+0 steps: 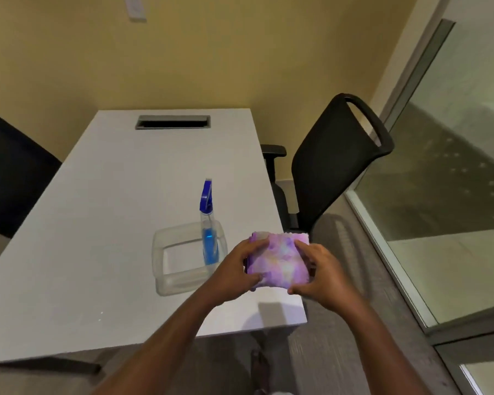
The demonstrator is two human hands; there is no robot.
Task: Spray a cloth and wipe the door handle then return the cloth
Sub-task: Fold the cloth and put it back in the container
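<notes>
Both hands hold a folded cloth (280, 259), purple and pink with pale blotches, above the near right corner of the table (103, 223). Left hand (234, 272) grips the cloth's left edge, fingers curled over the top face, thumb pressed at the lower left corner. Right hand (320, 277) clamps the right edge, fingers on top, thumb at the lower right corner. Cloth looks like a thick square pad, several layers stacked, held roughly flat and facing the camera. Just left of the cloth, a clear plastic tub (166, 269) sits on the white tabletop. A spray bottle (208, 223) with a blue trigger head and blue liquid stands upright in the tub's right side, nozzle pointing away from the camera. Farther back, a rectangular cable slot (173, 122) is set into the table surface. A black mesh-backed office chair (331, 163) stands to the right of the table, beside a glass partition (451, 195). Another dark chair back (9, 172) shows at the left edge. Yellow wall (211, 52) behind.
</notes>
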